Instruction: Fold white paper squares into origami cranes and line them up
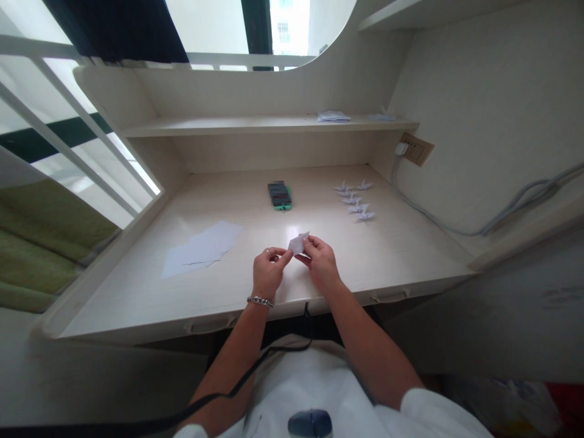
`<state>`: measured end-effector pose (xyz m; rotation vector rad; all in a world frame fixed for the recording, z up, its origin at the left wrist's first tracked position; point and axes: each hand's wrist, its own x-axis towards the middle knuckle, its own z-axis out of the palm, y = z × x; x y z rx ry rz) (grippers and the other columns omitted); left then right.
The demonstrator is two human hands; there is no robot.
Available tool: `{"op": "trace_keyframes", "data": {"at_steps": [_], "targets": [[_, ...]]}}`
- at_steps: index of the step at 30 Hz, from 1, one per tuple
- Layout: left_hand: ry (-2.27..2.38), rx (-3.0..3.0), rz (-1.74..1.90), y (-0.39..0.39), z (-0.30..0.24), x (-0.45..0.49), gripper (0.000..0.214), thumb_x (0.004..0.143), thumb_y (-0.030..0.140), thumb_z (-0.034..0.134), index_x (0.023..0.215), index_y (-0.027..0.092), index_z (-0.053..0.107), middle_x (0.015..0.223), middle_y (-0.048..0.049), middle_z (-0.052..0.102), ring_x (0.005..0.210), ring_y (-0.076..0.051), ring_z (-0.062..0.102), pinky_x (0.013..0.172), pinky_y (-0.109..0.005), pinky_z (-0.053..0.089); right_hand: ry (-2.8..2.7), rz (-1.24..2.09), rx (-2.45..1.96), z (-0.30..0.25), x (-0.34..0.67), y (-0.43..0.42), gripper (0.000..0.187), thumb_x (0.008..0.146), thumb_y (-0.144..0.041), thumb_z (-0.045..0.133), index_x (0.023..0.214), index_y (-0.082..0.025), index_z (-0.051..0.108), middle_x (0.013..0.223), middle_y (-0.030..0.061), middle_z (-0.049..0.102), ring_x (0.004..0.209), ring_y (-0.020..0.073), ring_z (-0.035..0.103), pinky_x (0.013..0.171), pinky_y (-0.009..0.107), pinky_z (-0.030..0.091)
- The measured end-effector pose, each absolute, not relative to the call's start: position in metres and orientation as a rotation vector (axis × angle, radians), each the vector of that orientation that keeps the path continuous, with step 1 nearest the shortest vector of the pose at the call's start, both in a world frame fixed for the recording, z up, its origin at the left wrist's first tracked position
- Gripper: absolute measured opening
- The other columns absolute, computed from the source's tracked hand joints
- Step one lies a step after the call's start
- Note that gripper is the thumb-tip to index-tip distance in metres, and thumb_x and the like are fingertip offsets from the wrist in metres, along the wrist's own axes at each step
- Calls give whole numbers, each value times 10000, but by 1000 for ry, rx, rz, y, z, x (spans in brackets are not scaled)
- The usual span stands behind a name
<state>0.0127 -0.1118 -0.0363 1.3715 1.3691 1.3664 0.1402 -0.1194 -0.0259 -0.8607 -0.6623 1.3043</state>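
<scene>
A small piece of folded white paper (297, 245) is held up just above the front part of the desk, between my two hands. My left hand (269, 271) pinches its lower left edge with thumb and forefinger. On the other side, the thumb and fingers of my right hand (323, 261) grip the paper's right edge. Part of the paper is hidden behind the right fingers. To the right rear, several folded paper cranes (358, 208) sit in a loose group. Flat sheets of white paper (214, 242) lie overlapping on the left.
A phone-like dark and green object (280, 196), partly blurred out, lies at the back middle of the desk (137, 298). Folded papers (333, 116) rest on the shelf above. A grey cable (424, 212) runs from the wall socket (417, 149). A black strap (237, 386) crosses my lap.
</scene>
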Motion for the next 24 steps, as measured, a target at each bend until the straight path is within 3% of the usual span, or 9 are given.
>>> {"op": "trace_keyframes", "data": {"at_steps": [11,15,24], "targets": [[1174,1296,1338,-113,-33,14,225,659,363,778,737,166,702,696,-22,673,604,-133,565,587,-252,434,-919,1209,-1036,-43,141,-116,336,631,-455,776,628,-146,643,511,0,584,483,107,512,496,252,429],[1143,1245,1344,-111,-35,17,233,666,369,777,748,165,699,685,-18,667,598,-132,569,584,-256,447,-1014,1199,-1047,-45,143,-115,337,663,-458,765,616,-150,638,504,1,578,469,103,500,478,247,394],[1192,1143,1427,-109,-33,24,249,687,376,751,749,145,682,671,-17,662,594,-120,561,590,-252,449,-886,1260,-1029,-44,143,-115,303,635,-433,767,694,-153,669,599,17,643,557,129,584,548,273,491]]}}
